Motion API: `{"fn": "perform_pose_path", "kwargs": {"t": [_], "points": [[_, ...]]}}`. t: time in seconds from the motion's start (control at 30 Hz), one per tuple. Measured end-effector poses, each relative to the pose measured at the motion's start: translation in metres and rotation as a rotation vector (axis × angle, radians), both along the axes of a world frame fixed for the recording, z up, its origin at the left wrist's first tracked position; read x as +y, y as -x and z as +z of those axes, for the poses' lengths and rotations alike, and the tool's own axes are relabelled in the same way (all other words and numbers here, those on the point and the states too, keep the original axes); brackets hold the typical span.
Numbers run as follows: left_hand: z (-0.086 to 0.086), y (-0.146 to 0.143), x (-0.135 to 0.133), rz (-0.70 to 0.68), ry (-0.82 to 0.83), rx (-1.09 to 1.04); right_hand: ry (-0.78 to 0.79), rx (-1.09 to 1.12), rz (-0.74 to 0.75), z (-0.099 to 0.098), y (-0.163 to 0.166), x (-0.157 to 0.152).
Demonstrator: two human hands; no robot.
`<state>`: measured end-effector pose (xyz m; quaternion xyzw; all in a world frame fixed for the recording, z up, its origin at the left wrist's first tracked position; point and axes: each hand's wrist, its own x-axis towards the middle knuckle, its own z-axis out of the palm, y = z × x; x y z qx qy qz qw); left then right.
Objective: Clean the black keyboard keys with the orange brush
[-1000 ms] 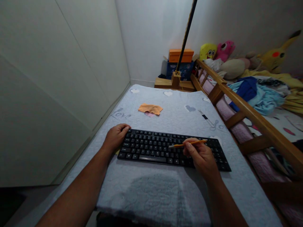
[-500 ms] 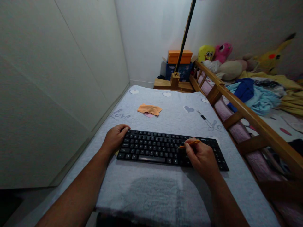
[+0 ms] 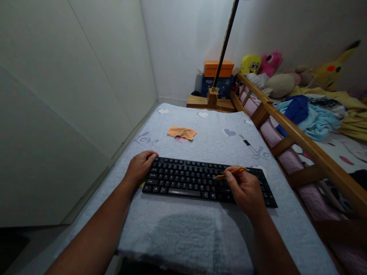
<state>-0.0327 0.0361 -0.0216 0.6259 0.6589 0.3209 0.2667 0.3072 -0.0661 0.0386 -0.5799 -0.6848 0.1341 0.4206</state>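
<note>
A black keyboard [image 3: 183, 177] lies on the cloth-covered table, slightly slanted. My left hand [image 3: 140, 166] grips its upper left corner, thumb along the edge and the other fingers partly hidden. Over the right part of the keys, my right hand [image 3: 246, 189] pinches a slim orange-handled brush [image 3: 235, 171]. Its pale tip points left and down at the keys; whether it touches them I cannot tell. Beyond the keyboard lies a crumpled orange cloth [image 3: 182, 133]. To the right of that cloth rests a thin wire tool with a black middle [image 3: 246, 142], resembling a keycap puller.
A wooden bed rail [image 3: 301, 141] runs along the right side, with clothes [image 3: 312, 114] and plush toys behind it. At the far end stand a wooden base [image 3: 212, 100] with a dark pole and an orange box [image 3: 218, 68]. Pale panels [image 3: 71, 114] border the left.
The brush has tilted a little, and its tip has shifted slightly left in my right hand. My left hand stays on the keyboard's corner.
</note>
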Motion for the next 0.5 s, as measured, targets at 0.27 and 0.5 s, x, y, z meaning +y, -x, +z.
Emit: {"fn": "perform_pose_path", "kwargs": {"t": [0.27,0.5], "points": [[-0.001,0.001,0.0,-0.01,0.003,-0.003,-0.018,-0.118,0.109,0.002,0.019,0.005],[-0.003,0.003,-0.001,-0.03,-0.004,-0.002,0.104,0.128,0.16,-0.006,0.026,0.007]]}}
